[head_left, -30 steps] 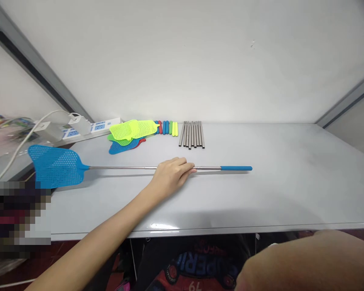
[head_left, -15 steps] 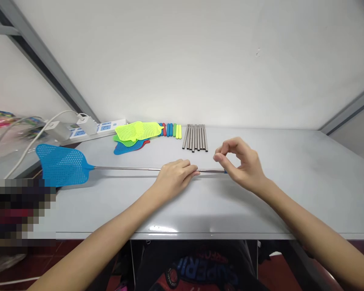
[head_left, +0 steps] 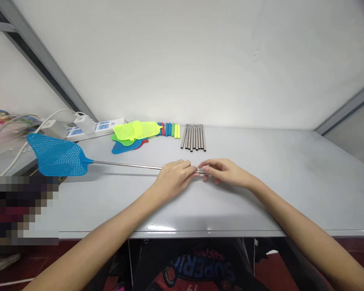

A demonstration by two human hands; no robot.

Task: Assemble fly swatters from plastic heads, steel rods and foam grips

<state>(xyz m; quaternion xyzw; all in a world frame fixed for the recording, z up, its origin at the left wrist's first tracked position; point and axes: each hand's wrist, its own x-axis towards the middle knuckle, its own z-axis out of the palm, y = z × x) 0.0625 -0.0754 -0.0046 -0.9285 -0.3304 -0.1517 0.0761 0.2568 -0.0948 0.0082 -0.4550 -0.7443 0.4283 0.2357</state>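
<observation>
Blue swatter spans the grey surface, mesh head out left. Left hand grasps its metal rod; right hand pinches the rod just beside. Metal tubes lie behind, near wall.

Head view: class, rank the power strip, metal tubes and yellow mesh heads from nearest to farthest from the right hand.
1. Metal tubes: beyond the right hand, slightly left.
2. Yellow mesh heads: farther left.
3. Power strip: farthest left of these three.
</observation>
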